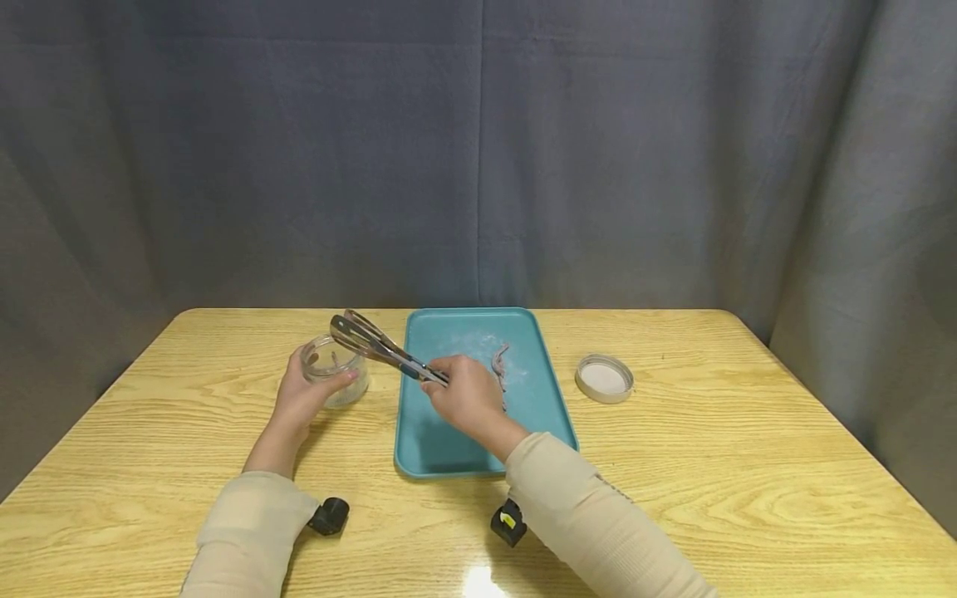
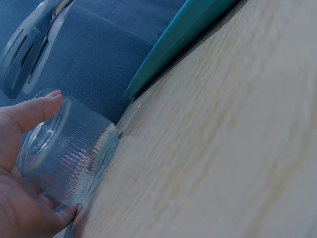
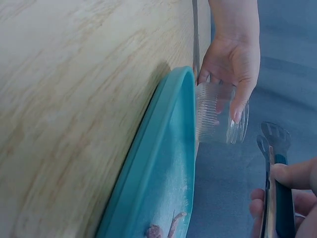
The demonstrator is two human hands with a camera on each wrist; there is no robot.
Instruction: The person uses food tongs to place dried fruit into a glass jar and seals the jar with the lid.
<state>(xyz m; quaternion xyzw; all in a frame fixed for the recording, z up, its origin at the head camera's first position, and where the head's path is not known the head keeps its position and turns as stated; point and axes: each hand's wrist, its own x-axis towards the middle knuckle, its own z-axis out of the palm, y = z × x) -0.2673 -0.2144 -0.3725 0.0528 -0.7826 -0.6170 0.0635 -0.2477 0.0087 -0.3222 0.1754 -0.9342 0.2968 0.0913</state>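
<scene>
My left hand [image 1: 293,400] holds a clear ribbed glass jar [image 2: 74,148] from its left side, with the thumb near the rim. The jar is upright and its mouth is uncovered. In my right hand [image 1: 471,397] are metal tongs [image 1: 407,364] with dark teal grips. Their slotted heads hang above the jar's mouth, and I see nothing between them. Beneath the right forearm lies a teal tray [image 1: 449,453], dusted with white powder. Small pinkish-grey curled pieces [image 1: 498,362] lie on it, partly hidden by the right hand.
A round lid [image 1: 604,379] lies to the right of the tray, its pale inside facing up. All of it stands on a wood-grain table [image 1: 710,465]. A grey curtain [image 1: 478,158] hangs behind the table's far edge.
</scene>
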